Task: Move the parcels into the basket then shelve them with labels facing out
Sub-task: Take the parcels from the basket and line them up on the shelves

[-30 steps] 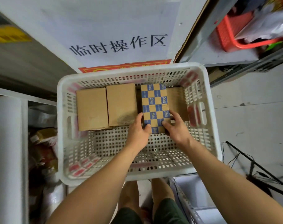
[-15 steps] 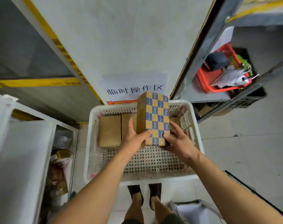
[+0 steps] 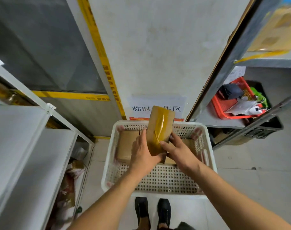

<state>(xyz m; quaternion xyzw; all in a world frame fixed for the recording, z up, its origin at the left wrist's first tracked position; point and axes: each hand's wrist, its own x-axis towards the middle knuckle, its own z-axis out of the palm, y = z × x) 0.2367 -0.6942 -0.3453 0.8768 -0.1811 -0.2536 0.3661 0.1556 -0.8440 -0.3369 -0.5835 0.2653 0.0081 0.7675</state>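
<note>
A white perforated plastic basket (image 3: 159, 183) stands on the floor in front of my feet. Above its far half I hold a small cardboard parcel (image 3: 161, 125) upright, its brown side with shiny tape facing me. My left hand (image 3: 144, 153) grips its lower left edge and bottom. My right hand (image 3: 178, 150) holds its lower right side with fingers curled around it. Plain brown parcels (image 3: 127, 141) lie in the basket's far end, partly hidden behind my hands.
A white shelf unit (image 3: 25, 146) stands at the left with bags below it. A metal rack at the right holds a red basket (image 3: 224, 108) of papers. A paper sign (image 3: 174, 105) hangs on the wall behind the basket. Grey tiled floor (image 3: 257, 180) lies to the right.
The blue-and-tan checkered parcel was lifted out of the basket and turned, so its taped brown side now faces me. My head rose, so the basket looks smaller.
</note>
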